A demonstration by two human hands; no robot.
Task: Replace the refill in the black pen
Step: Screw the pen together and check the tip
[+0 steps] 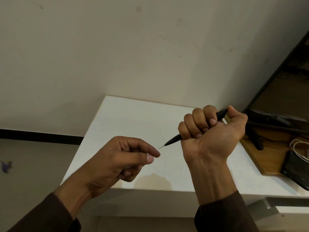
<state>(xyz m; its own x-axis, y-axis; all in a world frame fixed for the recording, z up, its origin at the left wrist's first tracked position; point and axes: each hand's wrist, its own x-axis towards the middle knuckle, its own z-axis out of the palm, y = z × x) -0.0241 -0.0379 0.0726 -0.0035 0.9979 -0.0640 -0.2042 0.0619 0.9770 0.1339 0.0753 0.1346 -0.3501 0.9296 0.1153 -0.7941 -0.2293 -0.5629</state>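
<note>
My right hand (212, 131) is closed in a fist around the black pen (173, 140), held above the white table (127, 118). The pen's thin metal tip points down and left; its rear end sticks out past my thumb at the upper right. My left hand (127, 158) hovers just left of the tip, thumb and forefinger close together a short way from it, with nothing visible between them. The other fingers curl under the palm. No separate refill shows.
To the right a wooden desk (270, 158) carries a dark phone (296, 171), a white cable (299, 144) and a monitor stand (257, 139). A stain (153, 181) marks the table's near edge. A wall rises behind; floor lies at the left.
</note>
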